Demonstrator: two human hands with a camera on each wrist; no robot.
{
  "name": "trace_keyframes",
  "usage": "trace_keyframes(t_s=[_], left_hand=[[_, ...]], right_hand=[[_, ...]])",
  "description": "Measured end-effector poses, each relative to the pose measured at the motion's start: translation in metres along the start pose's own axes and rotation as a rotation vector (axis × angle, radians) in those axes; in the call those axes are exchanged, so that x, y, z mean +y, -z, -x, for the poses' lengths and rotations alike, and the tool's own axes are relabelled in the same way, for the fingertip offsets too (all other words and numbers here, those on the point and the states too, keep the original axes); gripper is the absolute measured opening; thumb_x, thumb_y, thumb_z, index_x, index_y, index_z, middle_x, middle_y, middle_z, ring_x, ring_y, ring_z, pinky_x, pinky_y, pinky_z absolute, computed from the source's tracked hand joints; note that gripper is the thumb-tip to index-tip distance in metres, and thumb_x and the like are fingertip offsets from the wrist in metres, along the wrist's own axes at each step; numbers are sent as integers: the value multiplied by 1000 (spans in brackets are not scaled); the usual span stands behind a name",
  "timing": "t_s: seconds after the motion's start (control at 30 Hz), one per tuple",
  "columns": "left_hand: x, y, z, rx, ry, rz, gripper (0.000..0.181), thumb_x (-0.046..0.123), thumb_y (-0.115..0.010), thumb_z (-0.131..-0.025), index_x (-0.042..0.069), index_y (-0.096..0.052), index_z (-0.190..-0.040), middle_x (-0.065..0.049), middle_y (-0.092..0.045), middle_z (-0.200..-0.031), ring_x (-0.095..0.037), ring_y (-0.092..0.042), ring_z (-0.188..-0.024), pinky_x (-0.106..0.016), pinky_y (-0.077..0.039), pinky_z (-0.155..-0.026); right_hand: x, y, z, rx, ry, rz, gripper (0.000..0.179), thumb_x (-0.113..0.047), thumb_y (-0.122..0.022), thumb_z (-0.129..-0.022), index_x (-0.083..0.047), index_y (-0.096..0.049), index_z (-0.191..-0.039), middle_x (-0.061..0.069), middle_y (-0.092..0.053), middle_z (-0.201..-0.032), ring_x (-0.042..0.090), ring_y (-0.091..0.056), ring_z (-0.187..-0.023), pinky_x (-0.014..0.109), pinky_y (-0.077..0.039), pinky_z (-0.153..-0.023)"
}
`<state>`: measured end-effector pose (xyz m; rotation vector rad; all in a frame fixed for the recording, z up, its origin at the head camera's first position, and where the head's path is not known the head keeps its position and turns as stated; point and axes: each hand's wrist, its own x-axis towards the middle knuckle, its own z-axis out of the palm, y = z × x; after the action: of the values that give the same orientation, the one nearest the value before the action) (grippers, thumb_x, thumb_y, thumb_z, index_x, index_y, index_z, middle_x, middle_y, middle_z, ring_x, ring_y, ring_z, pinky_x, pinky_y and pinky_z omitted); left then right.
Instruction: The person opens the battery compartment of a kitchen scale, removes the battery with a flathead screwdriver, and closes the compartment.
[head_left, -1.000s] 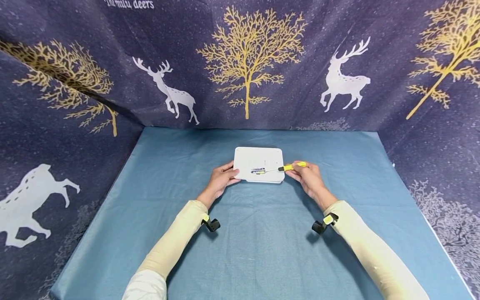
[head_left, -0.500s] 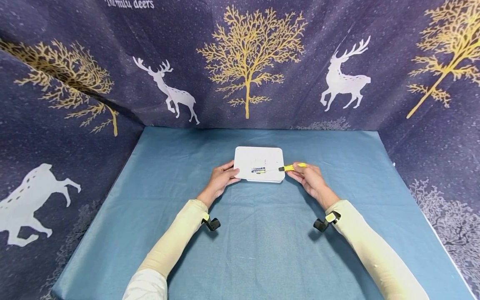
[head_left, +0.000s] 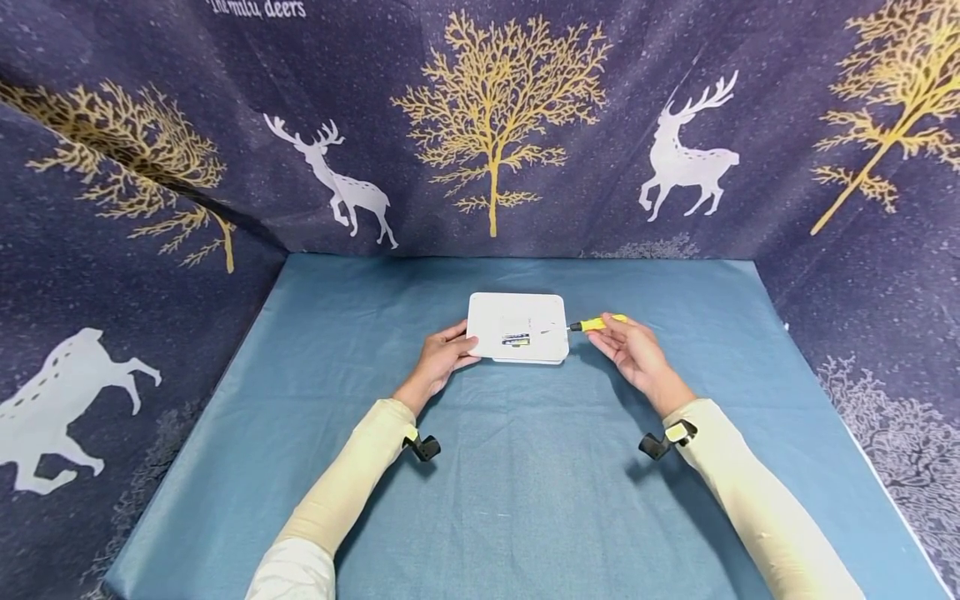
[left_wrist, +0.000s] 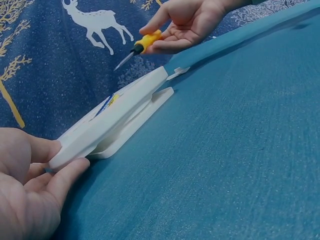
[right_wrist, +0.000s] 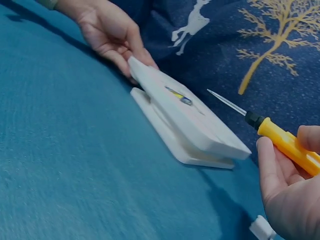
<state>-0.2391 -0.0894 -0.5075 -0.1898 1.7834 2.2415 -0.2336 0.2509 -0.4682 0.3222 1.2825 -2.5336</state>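
Note:
A white rectangular device lies on the blue cloth, its thick upper slab set over a thinner one. Batteries show in a slot on its upper face, coloured blue and yellow. My left hand grips the device's left edge, thumb on top and fingers beneath, as the left wrist view shows. To the right, my right hand holds a screwdriver by its yellow handle. The thin metal shaft points left, and in both wrist views its tip is raised off the device.
A small white piece lies on the cloth by my right hand. The blue cloth covers the table up to a dark patterned curtain at the back and sides. Black cameras sit on both wrists.
My right hand has drawn the screwdriver back to the right and up, its tip leaving the batteries. My left hand and the device have stayed in place.

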Motion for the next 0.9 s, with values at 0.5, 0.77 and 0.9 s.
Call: trace_keyframes(t_s=[0.5,0.77,0.9], left_hand=[[-2,1,-1,-7,-10,2,59,0,-64,-100,4,-44,-155,-25,-54,-145,-38,-59,-128,-40,-61,-95],[-2,2,-2,-10,-10,-6,57,0,-64,-100,4,-45,-154,-25,-56,-144,-38,-60,-127,-39,-61,-94],[-2,2,-2,-14,-9,-11,57,0,-64,-100,4,-45,-154,-27,-55,-144,-39,-60,-127,-40,-60,-95]], right_hand=[[-36,36,9,37,46,-103,11,-12,-61,-103,-5,-65,-95,13,-76,-83,21,-76,-80,26,-63,-83],[-51,59,6,73,57,-182,20,4,-55,-103,0,-69,-89,14,-74,-85,24,-74,-82,26,-62,-85],[-54,69,3,104,86,-171,22,11,-54,-100,2,-70,-87,14,-75,-87,22,-76,-84,28,-61,-91]])
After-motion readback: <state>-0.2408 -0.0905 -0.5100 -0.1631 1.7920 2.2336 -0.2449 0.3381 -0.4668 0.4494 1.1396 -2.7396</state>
